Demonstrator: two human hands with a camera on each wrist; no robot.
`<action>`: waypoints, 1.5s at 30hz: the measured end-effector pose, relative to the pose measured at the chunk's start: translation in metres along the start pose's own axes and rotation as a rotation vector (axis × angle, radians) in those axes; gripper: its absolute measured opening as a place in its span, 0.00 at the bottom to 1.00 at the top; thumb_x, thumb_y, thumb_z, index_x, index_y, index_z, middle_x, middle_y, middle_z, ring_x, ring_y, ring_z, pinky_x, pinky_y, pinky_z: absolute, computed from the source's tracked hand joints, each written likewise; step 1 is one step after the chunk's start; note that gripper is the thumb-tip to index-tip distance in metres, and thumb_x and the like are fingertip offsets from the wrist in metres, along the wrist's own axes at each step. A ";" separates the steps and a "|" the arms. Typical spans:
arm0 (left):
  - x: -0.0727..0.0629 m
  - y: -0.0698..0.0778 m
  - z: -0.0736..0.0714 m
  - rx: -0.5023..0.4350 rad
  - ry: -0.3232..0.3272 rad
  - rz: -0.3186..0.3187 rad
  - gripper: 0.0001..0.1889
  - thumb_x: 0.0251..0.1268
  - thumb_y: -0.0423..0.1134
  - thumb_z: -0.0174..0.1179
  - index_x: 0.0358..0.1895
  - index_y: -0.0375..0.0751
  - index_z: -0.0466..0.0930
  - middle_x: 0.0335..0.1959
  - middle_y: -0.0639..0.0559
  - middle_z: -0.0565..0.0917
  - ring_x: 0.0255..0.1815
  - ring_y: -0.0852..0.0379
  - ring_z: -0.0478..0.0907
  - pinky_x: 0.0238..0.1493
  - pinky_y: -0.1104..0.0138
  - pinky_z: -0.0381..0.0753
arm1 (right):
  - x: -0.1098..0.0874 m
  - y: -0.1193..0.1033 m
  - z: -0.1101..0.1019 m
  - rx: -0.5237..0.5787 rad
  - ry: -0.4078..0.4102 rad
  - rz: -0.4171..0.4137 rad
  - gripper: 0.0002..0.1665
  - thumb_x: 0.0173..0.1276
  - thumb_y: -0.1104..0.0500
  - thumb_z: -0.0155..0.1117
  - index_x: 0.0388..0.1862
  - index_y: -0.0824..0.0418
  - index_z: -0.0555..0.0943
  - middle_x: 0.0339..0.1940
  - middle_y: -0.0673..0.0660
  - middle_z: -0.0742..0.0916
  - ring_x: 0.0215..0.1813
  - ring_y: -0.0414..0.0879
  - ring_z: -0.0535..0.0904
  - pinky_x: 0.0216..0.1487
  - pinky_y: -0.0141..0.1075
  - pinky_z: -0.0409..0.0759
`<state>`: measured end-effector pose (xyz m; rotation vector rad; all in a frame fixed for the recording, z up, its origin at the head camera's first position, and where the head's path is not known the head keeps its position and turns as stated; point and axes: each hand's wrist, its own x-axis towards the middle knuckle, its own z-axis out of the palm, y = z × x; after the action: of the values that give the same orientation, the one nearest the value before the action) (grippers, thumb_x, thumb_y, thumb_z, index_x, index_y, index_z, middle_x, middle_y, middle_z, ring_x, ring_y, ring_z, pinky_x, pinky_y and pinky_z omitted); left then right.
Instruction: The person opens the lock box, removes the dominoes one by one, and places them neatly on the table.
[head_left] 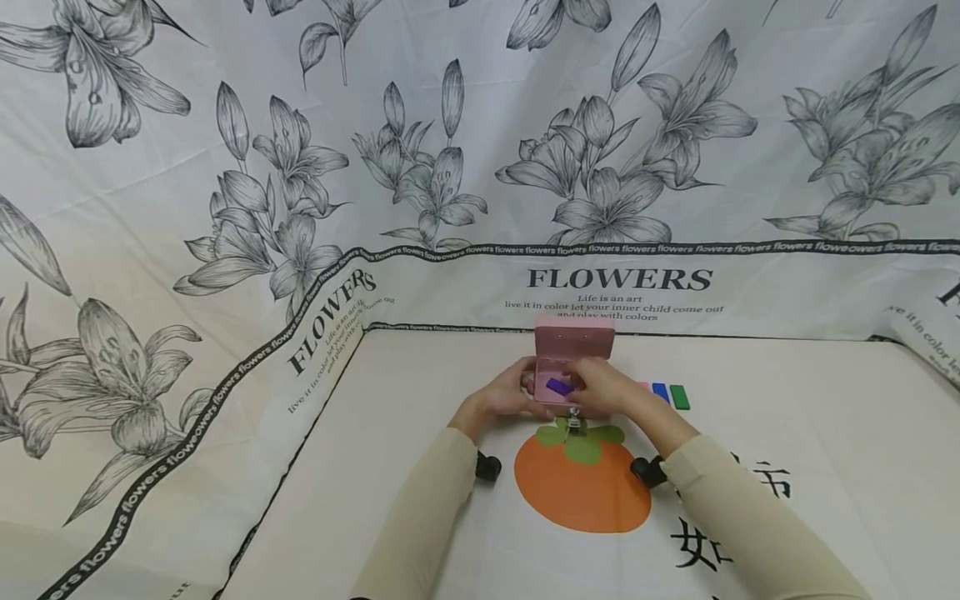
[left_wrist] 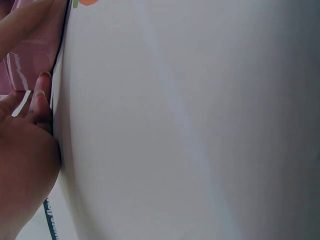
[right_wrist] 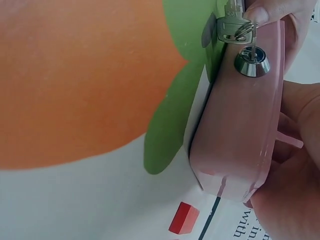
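Note:
A pink metal box (head_left: 573, 343) stands with its lid raised, near the back of the table. My left hand (head_left: 504, 393) grips its left side, the thumb at the front and fingers along the wall. Inside the box is a purple block (head_left: 558, 386), tilted, pinched at the fingertips of my right hand (head_left: 606, 388), which reaches in over the right edge. A key sits in the round lock (right_wrist: 252, 62) on the box front, and another key (right_wrist: 234, 29) hangs from it. The box's floor is mostly hidden by the hands.
Right of the box lie a blue block (head_left: 661, 392), a green block (head_left: 680, 397) and a partly hidden pink one. A red block (right_wrist: 184, 217) shows in the right wrist view. The tablecloth carries a printed orange persimmon (head_left: 582, 492); a flowered curtain (head_left: 450, 287) rises behind.

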<state>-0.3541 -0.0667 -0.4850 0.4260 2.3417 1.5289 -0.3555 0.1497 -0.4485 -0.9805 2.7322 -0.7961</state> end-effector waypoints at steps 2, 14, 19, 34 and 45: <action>0.000 0.000 0.000 0.005 0.000 -0.008 0.53 0.44 0.27 0.81 0.77 0.44 0.62 0.46 0.47 0.78 0.42 0.57 0.72 0.41 0.67 0.73 | 0.001 0.000 0.000 0.006 -0.014 0.010 0.21 0.64 0.68 0.70 0.56 0.74 0.81 0.44 0.64 0.88 0.47 0.54 0.85 0.54 0.51 0.82; -0.001 -0.001 0.000 -0.002 0.008 -0.019 0.52 0.45 0.27 0.80 0.77 0.44 0.62 0.44 0.47 0.78 0.43 0.57 0.72 0.41 0.68 0.72 | 0.010 0.002 -0.007 0.009 -0.114 -0.018 0.27 0.63 0.67 0.73 0.61 0.73 0.80 0.43 0.61 0.88 0.45 0.52 0.84 0.52 0.48 0.82; -0.002 -0.001 0.000 0.004 0.003 -0.006 0.52 0.44 0.27 0.80 0.77 0.44 0.62 0.44 0.46 0.78 0.42 0.56 0.73 0.40 0.68 0.73 | 0.015 0.003 -0.006 0.003 -0.109 -0.031 0.27 0.61 0.66 0.75 0.59 0.72 0.81 0.41 0.60 0.88 0.41 0.47 0.82 0.47 0.44 0.82; -0.003 0.001 0.001 0.009 0.012 -0.009 0.51 0.45 0.26 0.80 0.76 0.44 0.63 0.45 0.42 0.79 0.43 0.55 0.73 0.36 0.67 0.74 | 0.019 0.004 0.002 -0.006 -0.099 -0.032 0.24 0.62 0.64 0.76 0.56 0.70 0.84 0.31 0.52 0.86 0.35 0.44 0.78 0.41 0.39 0.78; -0.003 0.001 0.000 0.010 0.006 -0.009 0.51 0.46 0.27 0.80 0.76 0.44 0.62 0.43 0.46 0.78 0.42 0.57 0.73 0.38 0.68 0.74 | 0.018 0.001 0.002 0.024 -0.103 0.004 0.20 0.65 0.64 0.74 0.55 0.67 0.84 0.30 0.51 0.85 0.34 0.43 0.77 0.39 0.38 0.76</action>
<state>-0.3517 -0.0674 -0.4838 0.4128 2.3540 1.5165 -0.3693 0.1383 -0.4499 -0.9826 2.6305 -0.7546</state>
